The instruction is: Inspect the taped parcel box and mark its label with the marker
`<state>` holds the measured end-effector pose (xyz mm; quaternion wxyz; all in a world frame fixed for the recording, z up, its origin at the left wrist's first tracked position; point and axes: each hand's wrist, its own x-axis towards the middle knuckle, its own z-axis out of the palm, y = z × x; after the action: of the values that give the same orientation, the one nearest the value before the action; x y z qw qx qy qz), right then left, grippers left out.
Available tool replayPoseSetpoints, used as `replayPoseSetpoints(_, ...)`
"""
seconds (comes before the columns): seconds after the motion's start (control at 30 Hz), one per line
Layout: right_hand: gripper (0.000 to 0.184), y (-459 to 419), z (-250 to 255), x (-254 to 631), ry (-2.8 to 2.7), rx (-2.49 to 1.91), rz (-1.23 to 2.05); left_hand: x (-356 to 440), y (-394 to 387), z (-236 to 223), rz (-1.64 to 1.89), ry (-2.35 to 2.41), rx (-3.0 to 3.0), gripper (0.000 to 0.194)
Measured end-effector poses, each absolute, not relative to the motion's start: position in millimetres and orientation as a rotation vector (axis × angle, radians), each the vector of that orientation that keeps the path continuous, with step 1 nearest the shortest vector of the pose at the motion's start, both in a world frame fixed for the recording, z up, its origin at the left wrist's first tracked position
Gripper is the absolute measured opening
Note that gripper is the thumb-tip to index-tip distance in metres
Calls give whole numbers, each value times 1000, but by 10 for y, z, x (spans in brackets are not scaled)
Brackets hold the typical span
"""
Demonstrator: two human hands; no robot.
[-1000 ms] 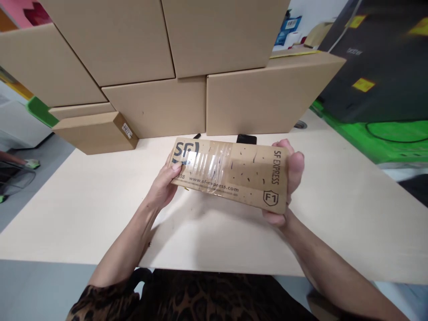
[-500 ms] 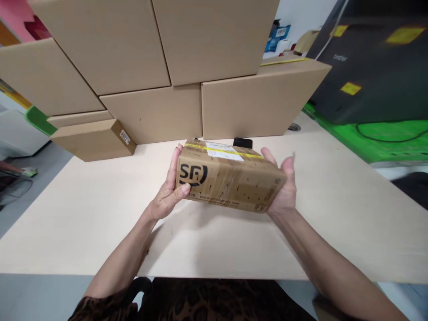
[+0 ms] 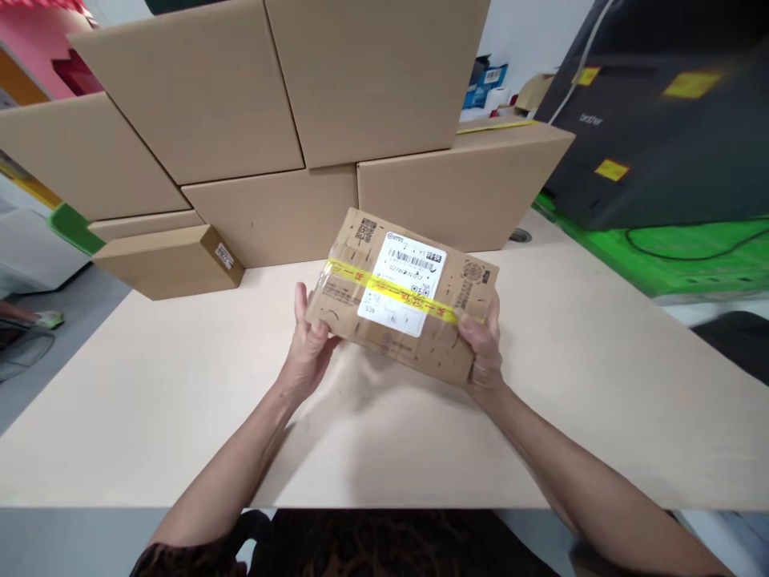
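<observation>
"brother" marks a dark unit (image 3: 652, 140); our left hand (image 3: 309, 351) and right hand (image 3: 485, 349), half-open, grip a yellow-taped, white-labelled brown parcel (image 3: 404, 298).

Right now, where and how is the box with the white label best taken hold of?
Probably by its two short ends, left hand from the left, right hand from the right: the box is longest between these ends and tilted, white label facing the camera. Both hands hold it near its lower corners.

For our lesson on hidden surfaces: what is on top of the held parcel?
A white label, with yellow tape hiding a strip of it. The right hand hides part of the parcel.
</observation>
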<state>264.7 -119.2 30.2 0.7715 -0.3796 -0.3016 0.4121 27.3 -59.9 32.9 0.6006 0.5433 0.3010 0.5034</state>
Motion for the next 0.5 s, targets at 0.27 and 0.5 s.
replayPoseSetpoints(0.27, 111, -1080, 15, 2500, -1028, -791, 786, 414, -540, 443, 1333, 659, 933, 61)
replayPoseSetpoints(0.5, 85, -1027, 125, 2789, -917, -905, 1149, 245, -411, 568, 1380, 749, 902, 45)
